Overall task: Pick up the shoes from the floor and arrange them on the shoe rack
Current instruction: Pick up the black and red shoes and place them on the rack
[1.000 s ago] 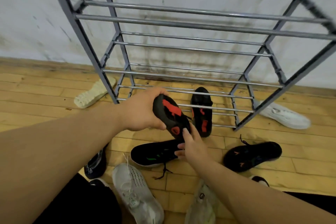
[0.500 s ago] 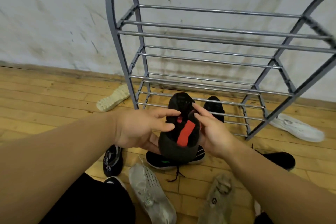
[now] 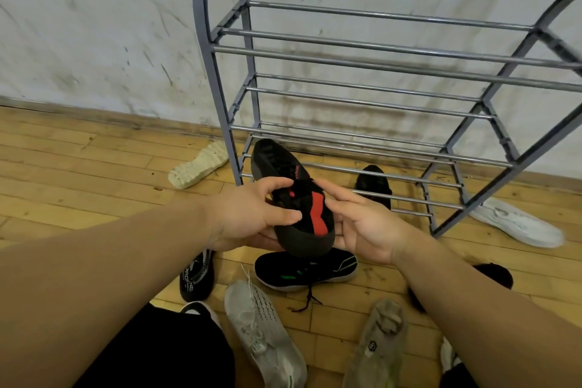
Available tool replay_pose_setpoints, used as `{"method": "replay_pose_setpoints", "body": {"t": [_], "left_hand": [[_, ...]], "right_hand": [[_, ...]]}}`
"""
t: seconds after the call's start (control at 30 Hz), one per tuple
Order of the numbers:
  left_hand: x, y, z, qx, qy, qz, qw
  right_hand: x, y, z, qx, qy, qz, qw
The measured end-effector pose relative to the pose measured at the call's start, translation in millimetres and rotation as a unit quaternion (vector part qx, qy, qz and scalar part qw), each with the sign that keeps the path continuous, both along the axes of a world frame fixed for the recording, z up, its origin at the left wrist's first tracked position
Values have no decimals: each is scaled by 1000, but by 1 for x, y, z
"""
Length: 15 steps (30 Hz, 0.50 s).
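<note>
A black shoe with red patches (image 3: pixel 294 198) is held in the air between both hands, toe pointing toward the rack's lowest shelf. My left hand (image 3: pixel 252 214) grips its left side with thumb and fingers. My right hand (image 3: pixel 362 224) cups its right side and heel. The grey metal shoe rack (image 3: pixel 378 57) stands against the wall, its upper shelves bare. A matching black shoe (image 3: pixel 373 184) lies on the bottom shelf bars. Below my hands a black shoe with green marks (image 3: pixel 307 271) lies on the wooden floor.
Around me on the floor lie a cream shoe sole-up (image 3: pixel 198 165) left of the rack, a white shoe (image 3: pixel 516 222) to its right, a black printed shoe (image 3: pixel 196 276), a grey-white sneaker (image 3: pixel 264 337), a beige shoe (image 3: pixel 374 346) and a black shoe (image 3: pixel 494 277).
The black and red shoe has been turned from sole-up to upper-side up and lifted toward the rack. My right hand has closed in on its side. The view has shifted left.
</note>
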<state>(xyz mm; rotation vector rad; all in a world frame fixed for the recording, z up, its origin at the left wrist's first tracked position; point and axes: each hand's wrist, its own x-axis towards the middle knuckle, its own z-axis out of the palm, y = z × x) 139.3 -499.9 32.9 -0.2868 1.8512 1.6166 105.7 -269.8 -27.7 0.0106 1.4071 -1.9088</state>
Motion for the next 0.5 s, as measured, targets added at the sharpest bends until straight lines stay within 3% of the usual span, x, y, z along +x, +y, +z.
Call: {"method": "replay_pose_setpoints", "body": {"t": [0.17, 0.27, 0.4, 0.5], "left_hand": [[1, -1, -2, -116, 20, -125, 985], [0, 0, -5, -190, 41, -190, 962], [-7, 10, -19, -251, 77, -217, 940], [-16, 19, -42, -305, 84, -245, 916]], "right_hand": [[-3, 21, -13, 32, 4, 65, 997], [-4, 49, -30, 108, -11, 114, 988], [8, 98, -72, 215, -80, 60, 972], [23, 132, -97, 239, -139, -32, 960]]}}
